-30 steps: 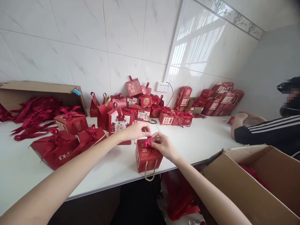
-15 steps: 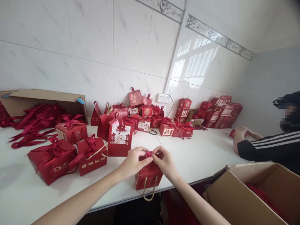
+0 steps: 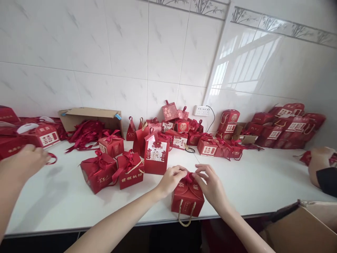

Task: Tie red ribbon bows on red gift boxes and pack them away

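Observation:
A red gift box (image 3: 187, 202) with a twisted rope handle stands at the table's front edge. On its top is a dark red ribbon (image 3: 188, 178) in a small knot or bow. My left hand (image 3: 172, 179) pinches the ribbon from the left, thumb and fingers together. From the right, my right hand (image 3: 210, 182) pinches the ribbon's other side, its remaining fingers curled above. Just behind and left stands a red bag (image 3: 156, 158) with a printed couple. Further left, a red box with gold writing (image 3: 131, 175) carries a ribbon bow.
Another person's hand (image 3: 37, 160) is at the left, another person's forearm (image 3: 317, 168) at the far right. Ribbons (image 3: 88, 133) spill from a cardboard box (image 3: 91, 113). Red boxes (image 3: 292, 126) are stacked along the wall. An open carton (image 3: 302, 228) stands at the lower right.
The view has turned left, so the scene sits further right. Another person's hand has come into view at the left. My hands remain at the ribbon, and more of the box top shows.

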Demonstrator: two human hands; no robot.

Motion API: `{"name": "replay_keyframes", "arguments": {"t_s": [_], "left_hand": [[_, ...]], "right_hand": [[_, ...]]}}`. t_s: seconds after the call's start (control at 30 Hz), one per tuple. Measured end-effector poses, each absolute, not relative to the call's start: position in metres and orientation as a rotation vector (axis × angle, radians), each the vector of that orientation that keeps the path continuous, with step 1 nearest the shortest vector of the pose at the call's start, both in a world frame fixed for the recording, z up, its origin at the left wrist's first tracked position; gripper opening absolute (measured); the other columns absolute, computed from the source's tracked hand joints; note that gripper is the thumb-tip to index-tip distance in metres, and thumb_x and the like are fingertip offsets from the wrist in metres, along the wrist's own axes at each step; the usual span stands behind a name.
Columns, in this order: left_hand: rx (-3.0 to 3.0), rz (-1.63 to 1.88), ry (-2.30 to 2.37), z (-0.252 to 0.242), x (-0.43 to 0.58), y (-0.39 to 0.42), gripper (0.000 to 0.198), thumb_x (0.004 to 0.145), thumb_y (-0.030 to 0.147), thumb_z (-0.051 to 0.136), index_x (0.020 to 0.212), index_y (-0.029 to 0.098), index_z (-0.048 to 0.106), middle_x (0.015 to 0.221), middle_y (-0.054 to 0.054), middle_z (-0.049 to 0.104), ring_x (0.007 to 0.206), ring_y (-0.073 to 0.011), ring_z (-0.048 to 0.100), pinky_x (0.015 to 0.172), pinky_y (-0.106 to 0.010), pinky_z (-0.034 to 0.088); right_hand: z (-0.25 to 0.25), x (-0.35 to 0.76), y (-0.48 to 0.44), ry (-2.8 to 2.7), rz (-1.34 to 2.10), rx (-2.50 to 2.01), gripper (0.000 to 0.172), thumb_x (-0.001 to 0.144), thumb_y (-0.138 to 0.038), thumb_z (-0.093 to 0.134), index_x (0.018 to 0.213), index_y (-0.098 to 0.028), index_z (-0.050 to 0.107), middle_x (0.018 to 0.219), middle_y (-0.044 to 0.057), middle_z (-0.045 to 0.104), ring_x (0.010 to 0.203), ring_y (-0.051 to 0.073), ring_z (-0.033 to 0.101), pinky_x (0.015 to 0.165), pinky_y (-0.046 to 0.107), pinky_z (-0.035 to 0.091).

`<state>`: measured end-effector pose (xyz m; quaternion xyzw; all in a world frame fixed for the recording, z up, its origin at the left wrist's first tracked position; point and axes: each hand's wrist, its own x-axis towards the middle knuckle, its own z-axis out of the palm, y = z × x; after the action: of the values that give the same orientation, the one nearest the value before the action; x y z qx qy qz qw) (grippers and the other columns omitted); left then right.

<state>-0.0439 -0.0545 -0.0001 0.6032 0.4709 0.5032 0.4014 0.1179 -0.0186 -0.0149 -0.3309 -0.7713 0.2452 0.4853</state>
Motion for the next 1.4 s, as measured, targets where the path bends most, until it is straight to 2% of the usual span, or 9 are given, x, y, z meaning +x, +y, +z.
{"name": "replay_keyframes", "arguments": {"t_s": [0.13,0.27,0.67,0.8,0.87,0.97,1.13,1.27,1.4], "left_hand": [[1.445,1.258,1.097,0.0,-0.048,-0.054,0.026,0.078,0.033,0.05,0.077,0.016,0.07,0.102,-0.006,0.064,0.099,-0.0227,0.055,0.093,-0.034,0.037],[1.398,1.21,1.022,0.001,-0.053,-0.054,0.029,0.079,0.034,0.052,0.096,0.015,0.066,0.106,-0.007,0.064,0.102,-0.024,0.056,0.093,-0.035,0.038],[1.477,1.152,1.033,0.004,-0.058,-0.054,0.037,0.083,0.033,0.046,0.116,0.019,0.057,0.125,-0.005,0.056,0.114,-0.0234,0.05,0.098,-0.036,0.035],[1.559,1.192,1.134,0.004,-0.067,-0.052,0.03,0.084,0.033,0.045,0.105,0.02,0.063,0.122,-0.003,0.057,0.118,-0.0224,0.046,0.102,-0.035,0.031],[1.641,1.188,1.206,0.005,-0.073,-0.054,0.028,0.085,0.036,0.043,0.081,0.02,0.066,0.123,-0.003,0.056,0.116,-0.023,0.046,0.101,-0.034,0.031],[1.849,1.151,1.338,0.004,-0.081,-0.063,0.043,0.086,0.038,0.04,0.051,0.018,0.056,0.123,-0.003,0.054,0.112,-0.0244,0.047,0.101,-0.037,0.03],[2.026,1.16,1.506,-0.006,-0.079,-0.081,0.031,0.087,0.035,0.04,0.073,0.019,0.063,0.109,-0.006,0.056,0.106,-0.0221,0.048,0.097,-0.036,0.035],[2.006,1.226,1.539,-0.011,-0.071,-0.089,0.021,0.087,0.035,0.042,0.082,0.019,0.055,0.093,-0.005,0.056,0.089,-0.0176,0.053,0.08,-0.03,0.044],[2.038,1.197,1.53,-0.009,-0.067,-0.092,0.016,0.086,0.032,0.042,0.081,0.02,0.051,0.095,-0.005,0.06,0.091,-0.0189,0.054,0.079,-0.032,0.045]], "right_hand": [[-0.018,0.127,-0.031,-2.038,0.179,-0.715,0.01,0.084,-0.03,0.054,0.08,-0.023,0.06,0.103,0.009,0.051,0.095,0.023,0.056,0.079,0.04,0.051],[-0.017,0.128,-0.034,-2.11,0.079,-0.728,0.007,0.084,-0.028,0.056,0.086,-0.022,0.06,0.104,0.009,0.05,0.095,0.022,0.054,0.082,0.041,0.049],[0.001,0.122,-0.03,-2.223,-0.335,-0.55,0.015,0.088,-0.013,0.047,0.081,-0.018,0.059,0.085,0.006,0.061,0.077,0.017,0.052,0.072,0.033,0.04],[0.002,0.129,-0.029,-2.19,-0.345,-0.544,0.015,0.087,-0.01,0.047,0.08,-0.018,0.058,0.083,0.005,0.063,0.077,0.016,0.052,0.07,0.031,0.038],[0.001,0.137,-0.027,-2.189,-0.35,-0.543,0.014,0.088,-0.011,0.047,0.08,-0.018,0.057,0.082,0.005,0.062,0.077,0.016,0.052,0.07,0.031,0.038],[-0.003,0.15,-0.027,-2.239,-0.369,-0.522,0.019,0.088,-0.007,0.044,0.082,-0.018,0.058,0.083,0.007,0.061,0.077,0.016,0.051,0.068,0.031,0.038],[-0.01,0.155,-0.034,-2.211,-0.135,-0.715,0.013,0.09,-0.021,0.046,0.084,-0.019,0.058,0.083,0.008,0.06,0.078,0.019,0.051,0.07,0.033,0.041],[-0.001,0.145,-0.044,-2.117,0.336,-1.051,0.036,0.091,-0.042,0.037,0.067,-0.019,0.053,0.066,0.005,0.055,0.064,0.017,0.049,0.061,0.03,0.041],[0.009,0.134,-0.049,-2.089,0.752,-1.214,0.049,0.088,-0.053,0.033,0.055,-0.019,0.048,0.055,0.001,0.05,0.052,0.013,0.043,0.052,0.027,0.033]]}}
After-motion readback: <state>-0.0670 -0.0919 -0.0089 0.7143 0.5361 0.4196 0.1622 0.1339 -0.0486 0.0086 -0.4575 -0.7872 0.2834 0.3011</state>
